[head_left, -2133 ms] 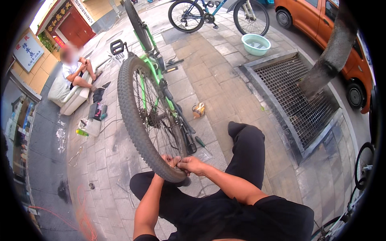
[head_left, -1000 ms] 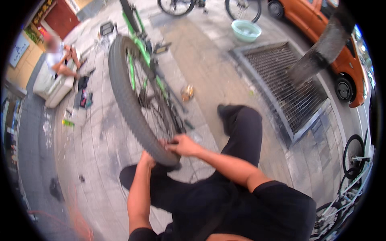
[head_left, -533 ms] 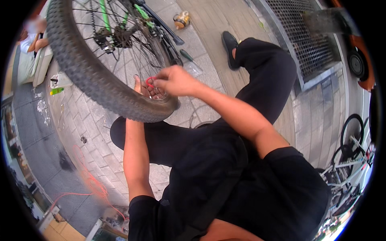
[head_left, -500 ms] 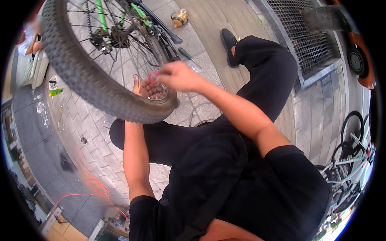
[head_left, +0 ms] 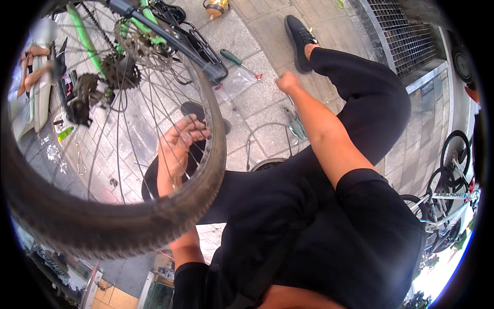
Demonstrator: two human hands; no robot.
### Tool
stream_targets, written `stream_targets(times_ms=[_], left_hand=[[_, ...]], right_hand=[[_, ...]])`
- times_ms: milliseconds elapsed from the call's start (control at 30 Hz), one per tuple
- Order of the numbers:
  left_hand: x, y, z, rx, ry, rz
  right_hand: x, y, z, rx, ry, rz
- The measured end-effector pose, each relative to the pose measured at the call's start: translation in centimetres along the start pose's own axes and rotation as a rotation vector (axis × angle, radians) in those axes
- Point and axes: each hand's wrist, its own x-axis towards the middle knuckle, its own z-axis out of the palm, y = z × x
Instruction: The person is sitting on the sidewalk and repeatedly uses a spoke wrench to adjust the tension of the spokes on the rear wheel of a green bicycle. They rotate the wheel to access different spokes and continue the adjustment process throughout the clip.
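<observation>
A bicycle's knobby rear tyre (head_left: pixel 87 229) arches across the left, with spokes, cassette (head_left: pixel 121 72) and green frame tubes (head_left: pixel 85 38). My left hand (head_left: pixel 182 139) reaches among the spokes, fingers curled against the rim's inner edge. My right hand (head_left: pixel 287 82) is closed, out to the right of the wheel above the paving; what it holds, if anything, is hidden. Near it lie a green-handled screwdriver (head_left: pixel 231 56), a small red item (head_left: pixel 259 77) and a clear plastic bag (head_left: pixel 236 87). Green-handled pliers (head_left: pixel 296 126) and a dark looped cable (head_left: pixel 249 139) lie lower down.
A person (head_left: pixel 33 80) sits on a pale sofa (head_left: pixel 41 116) at left. A metal grate (head_left: pixel 404 41) and car wheel (head_left: pixel 460 67) are upper right. Parked bicycles (head_left: pixel 447 185) stand at right. An amber bottle (head_left: pixel 216 7) sits at the top.
My right hand has left the rim and the red item there and moved up and right. The wheel looms larger and lower in view; my left hand remains at the rim.
</observation>
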Motion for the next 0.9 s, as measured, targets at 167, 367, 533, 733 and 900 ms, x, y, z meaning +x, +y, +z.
stream_targets(times_ms=[167, 367, 533, 733, 900], left_hand=[[0.8, 0.5, -0.1, 0.015, -0.018, -0.005], [0.8, 0.9, 0.3, 0.305, 0.009, -0.022], [-0.2, 1.1, 0.2, -0.140, 0.012, -0.119], [0.4, 0.9, 0.2, -0.023, -0.009, -0.110], [0.7, -0.4, -0.5, -0.059, 0.014, -0.097]], right_hand=[[-0.6, 1.9, -0.1, -0.126, 0.083, -0.065], [1.4, 2.3, 0.0, -0.314, 0.018, -0.194], [0.8, 1.4, 1.3, -0.361, -0.048, -0.166], [1.5, 0.2, -1.1, -0.366, -0.152, -0.158], [2.0, -0.1, -1.4, -0.310, -0.109, -0.096]])
